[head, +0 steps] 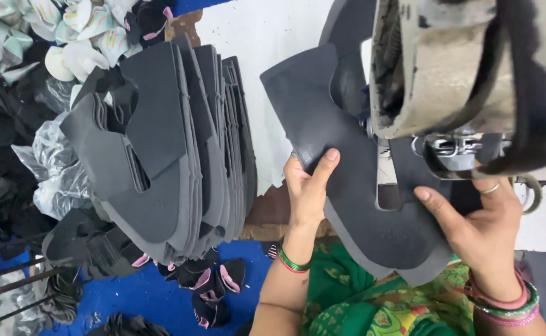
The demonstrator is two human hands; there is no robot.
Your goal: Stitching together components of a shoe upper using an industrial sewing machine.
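Note:
A dark grey shoe upper piece lies flat on the white table and runs under the head of a sewing machine. My left hand grips its near left edge, thumb on top. My right hand presses on the piece at its lower right, just below the machine's presser foot. Part of the piece hangs over the table edge toward my lap.
A tall stack of similar grey cut pieces leans at the table's left edge. Light-coloured printed pieces and clear plastic bags lie at far left. Small black and pink pieces sit on the blue floor below.

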